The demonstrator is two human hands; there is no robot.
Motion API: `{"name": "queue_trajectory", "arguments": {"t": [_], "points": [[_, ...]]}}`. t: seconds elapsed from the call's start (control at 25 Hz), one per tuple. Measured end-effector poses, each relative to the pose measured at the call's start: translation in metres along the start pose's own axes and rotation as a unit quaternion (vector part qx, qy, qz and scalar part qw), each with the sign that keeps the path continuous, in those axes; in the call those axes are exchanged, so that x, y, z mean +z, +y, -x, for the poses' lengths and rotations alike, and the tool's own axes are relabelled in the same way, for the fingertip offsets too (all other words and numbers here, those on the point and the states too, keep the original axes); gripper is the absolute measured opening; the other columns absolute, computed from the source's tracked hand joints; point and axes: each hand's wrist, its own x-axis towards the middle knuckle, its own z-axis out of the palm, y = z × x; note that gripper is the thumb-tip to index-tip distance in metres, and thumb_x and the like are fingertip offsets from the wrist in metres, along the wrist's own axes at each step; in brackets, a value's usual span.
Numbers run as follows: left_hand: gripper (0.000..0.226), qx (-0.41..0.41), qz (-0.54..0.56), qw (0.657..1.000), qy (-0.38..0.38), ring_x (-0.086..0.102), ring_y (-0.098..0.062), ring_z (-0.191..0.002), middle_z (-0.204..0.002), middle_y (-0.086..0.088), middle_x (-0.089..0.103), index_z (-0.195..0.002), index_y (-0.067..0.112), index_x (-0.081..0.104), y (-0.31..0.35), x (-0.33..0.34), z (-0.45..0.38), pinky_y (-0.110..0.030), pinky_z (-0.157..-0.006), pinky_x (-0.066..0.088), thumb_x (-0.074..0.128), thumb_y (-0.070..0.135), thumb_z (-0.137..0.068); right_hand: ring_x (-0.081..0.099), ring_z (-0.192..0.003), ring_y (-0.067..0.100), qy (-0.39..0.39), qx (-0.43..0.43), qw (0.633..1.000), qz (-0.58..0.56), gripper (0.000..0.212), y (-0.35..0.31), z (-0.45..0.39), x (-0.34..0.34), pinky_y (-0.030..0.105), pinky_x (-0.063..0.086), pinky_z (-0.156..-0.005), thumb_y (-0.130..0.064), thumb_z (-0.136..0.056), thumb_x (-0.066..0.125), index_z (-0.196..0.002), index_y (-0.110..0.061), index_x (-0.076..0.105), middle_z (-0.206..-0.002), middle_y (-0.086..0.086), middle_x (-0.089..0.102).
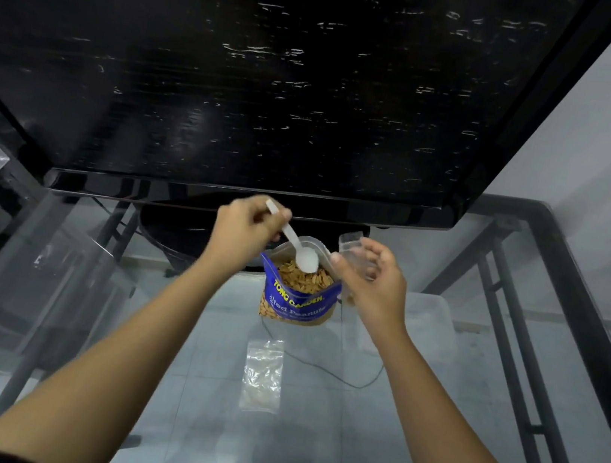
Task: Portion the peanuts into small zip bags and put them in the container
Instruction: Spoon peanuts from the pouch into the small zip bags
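**Spoon over the open peanut pouch, small bag waiting just to its right**

Glass makes up the surface (93,280) you are working on, set on a dark metal frame, with a large dark screen (241,65) standing along its far edge; floor tiles and a cable show through the glass.

From the head camera, the one view you have: the peanut pouch (296,300) stands upright in the middle, mouth open and facing up, peanuts (303,279) showing inside. Your left hand (246,236) is curled round the handle of a white plastic spoon (299,248). The spoon's long axis slopes from that hand down and to the right, and its bowl sits right at the pouch mouth, on or just above the peanuts; I cannot tell whether it is loaded. Your right hand (371,280) pinches a small clear zip bag (354,250) just beside the pouch's right edge, its top up. Whether the bag mouth is spread open is hard to make out.

So the pouch lies between your hands, the spoon hand slightly nearer its mouth. My read is that the coming move turns on the short sideways gap from spoon bowl to bag mouth.

Nearer you, another small zip bag (263,374) lies flat on the glass, seemingly with some peanuts in it. A pale translucent container (429,319) shows to the right, possibly below the glass.
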Motion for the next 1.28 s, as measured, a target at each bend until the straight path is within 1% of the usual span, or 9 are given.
{"name": "queue_trajectory", "arguments": {"t": [0.16,0.32,0.4,0.56,0.68,0.8,0.92,1.04,1.28], "points": [[0.016,0.028,-0.075,0.994,-0.080,0.066,-0.014,-0.074,-0.076,-0.005,0.070,-0.090,0.013,0.070,-0.019,0.021,0.008,-0.022,-0.067,0.053,0.058,0.024,-0.090,0.058,-0.103,0.010,-0.026,0.024,0.999,0.003,0.051,0.012,0.006,0.000,0.027,0.054,-0.081,-0.037,-0.072,0.076,-0.115,-0.025,0.052,-0.105,-0.012,0.060],[0.018,-0.164,0.060,0.985,-0.015,0.065,-0.015,-0.065,-0.062,-0.006,0.067,-0.073,0.015,0.067,-0.025,0.032,0.002,-0.028,-0.072,0.056,0.060,0.019,-0.089,0.059,-0.106,0.011,-0.047,0.048,0.997,-0.026,0.048,0.019,0.008,0.000,0.036,0.057,-0.083,-0.040,-0.071,0.075,-0.111,-0.033,0.050,-0.110,-0.010,0.061],[0.016,-0.220,0.119,0.968,0.011,0.063,-0.016,-0.063,-0.063,-0.008,0.066,-0.077,0.008,0.067,-0.026,0.031,0.000,-0.027,-0.070,0.057,0.061,0.018,-0.088,0.059,-0.108,0.012,-0.060,0.060,0.995,-0.044,0.047,0.020,0.007,-0.002,0.039,0.056,-0.086,-0.038,-0.072,0.074,-0.112,-0.032,0.050,-0.109,-0.012,0.061],[0.014,-0.263,0.208,0.942,-0.003,0.062,-0.012,-0.056,-0.062,-0.008,0.065,-0.088,0.003,0.064,-0.030,0.030,0.003,-0.021,-0.060,0.056,0.060,0.016,-0.089,0.058,-0.113,0.015,-0.072,0.068,0.994,-0.054,0.049,0.020,0.007,-0.005,0.037,0.056,-0.085,-0.038,-0.073,0.073,-0.115,-0.031,0.049,-0.116,-0.007,0.061],[0.011,-0.290,0.252,0.923,0.025,0.059,-0.005,-0.043,-0.051,-0.003,0.064,-0.082,0.007,0.060,-0.031,0.025,0.000,-0.014,-0.046,0.051,0.060,0.015,-0.090,0.056,-0.112,0.015,-0.054,0.059,0.996,-0.031,0.046,0.017,0.007,-0.007,0.024,0.055,-0.075,-0.036,-0.076,0.072,-0.115,-0.031,0.049,-0.121,-0.002,0.059],[0.012,-0.304,0.275,0.911,0.041,0.055,-0.004,-0.037,-0.056,-0.005,0.061,-0.087,0.005,0.058,-0.035,0.014,-0.005,-0.013,-0.042,0.048,0.058,0.016,-0.091,0.056,-0.108,0.012,-0.049,0.018,0.998,0.047,0.050,0.008,0.005,-0.009,0.013,0.051,-0.065,-0.035,-0.077,0.072,-0.120,-0.024,0.051,-0.118,-0.004,0.059],[0.012,-0.311,0.287,0.904,0.053,0.052,-0.006,-0.048,-0.063,-0.003,0.055,-0.087,0.007,0.056,-0.036,0.000,-0.009,-0.011,-0.036,0.044,0.055,0.017,-0.092,0.059,-0.097,0.012,-0.060,-0.046,0.983,0.165,0.053,-0.001,0.001,-0.008,0.020,0.052,-0.070,-0.037,-0.072,0.076,-0.118,-0.020,0.054,-0.109,-0.005,0.060],[0.013,-0.281,0.305,0.908,0.062,0.050,-0.007,-0.055,-0.065,-0.003,0.054,-0.081,0.009,0.057,-0.028,-0.017,-0.020,-0.011,-0.044,0.046,0.054,0.016,-0.093,0.061,-0.090,0.017,-0.064,-0.101,0.951,0.286,0.055,-0.007,-0.003,-0.001,0.030,0.053,-0.073,-0.039,-0.071,0.076,-0.116,-0.017,0.055,-0.109,0.000,0.063],[0.015,-0.179,0.226,0.958,0.004,0.054,-0.004,-0.052,-0.064,-0.002,0.057,-0.079,0.012,0.060,0.009,-0.025,-0.025,-0.013,-0.050,0.046,0.056,0.019,-0.092,0.062,-0.092,0.017,-0.066,-0.105,0.959,0.253,0.054,-0.012,-0.002,0.016,0.034,0.055,-0.076,-0.039,-0.070,0.076,-0.115,-0.019,0.055,-0.107,0.000,0.065]]}}
